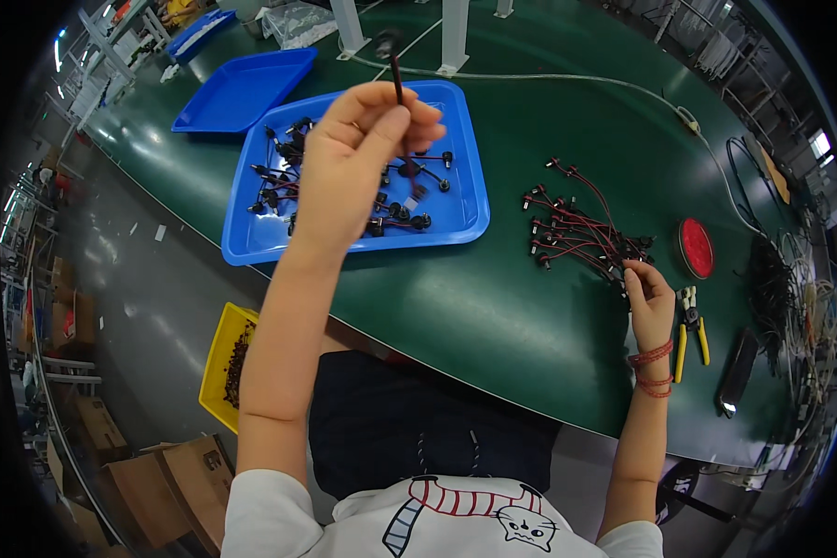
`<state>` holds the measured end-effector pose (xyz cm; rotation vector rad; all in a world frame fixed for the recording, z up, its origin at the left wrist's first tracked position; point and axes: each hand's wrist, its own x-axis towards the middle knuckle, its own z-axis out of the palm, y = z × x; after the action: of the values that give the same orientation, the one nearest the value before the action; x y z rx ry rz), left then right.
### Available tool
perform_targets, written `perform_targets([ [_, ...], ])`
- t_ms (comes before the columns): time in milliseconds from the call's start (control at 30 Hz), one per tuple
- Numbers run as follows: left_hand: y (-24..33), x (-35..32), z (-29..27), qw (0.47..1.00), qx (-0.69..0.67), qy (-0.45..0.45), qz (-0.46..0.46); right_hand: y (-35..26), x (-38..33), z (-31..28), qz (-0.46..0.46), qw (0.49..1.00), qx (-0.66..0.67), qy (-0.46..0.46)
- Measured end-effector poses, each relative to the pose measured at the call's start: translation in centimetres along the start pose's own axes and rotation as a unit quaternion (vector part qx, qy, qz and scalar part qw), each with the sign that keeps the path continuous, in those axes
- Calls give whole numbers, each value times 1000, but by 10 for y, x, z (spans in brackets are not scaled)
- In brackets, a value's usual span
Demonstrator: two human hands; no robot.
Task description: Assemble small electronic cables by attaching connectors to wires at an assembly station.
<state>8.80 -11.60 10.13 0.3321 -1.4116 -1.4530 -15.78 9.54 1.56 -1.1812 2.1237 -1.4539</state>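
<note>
My left hand (358,153) is raised over the blue tray (476,209), its fingers pinched round a short dark cable (398,79). One black connector end sticks up above the fingers, and the cable's lower end hangs blurred below them. Inside the tray lie several similar cables (400,221) with black plug ends. On the right, a loose pile of red-and-black cables (567,228) rests on the green table (474,307). My right hand (653,296) is at the pile's near right edge, thumb and forefinger closed on a cable end there; the fingers partly hide it.
Right of the pile are a round red tin (696,248), yellow-handled pliers (690,335) and a black tool (737,372), with tangled wires (800,325) beyond. A second blue tray (246,88) stands behind the first. A yellow bin (216,377) of small parts sits below the table edge.
</note>
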Motion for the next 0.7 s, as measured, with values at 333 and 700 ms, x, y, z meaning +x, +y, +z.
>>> perform_targets([
  [333,-59,-85,75,975,-193,-82,-75,-103,-26,43,-278,957,-80,-21],
  [700,-70,-120,63,989,-61,-25,-133,-57,-47,70,-118,974,-50,-186],
])
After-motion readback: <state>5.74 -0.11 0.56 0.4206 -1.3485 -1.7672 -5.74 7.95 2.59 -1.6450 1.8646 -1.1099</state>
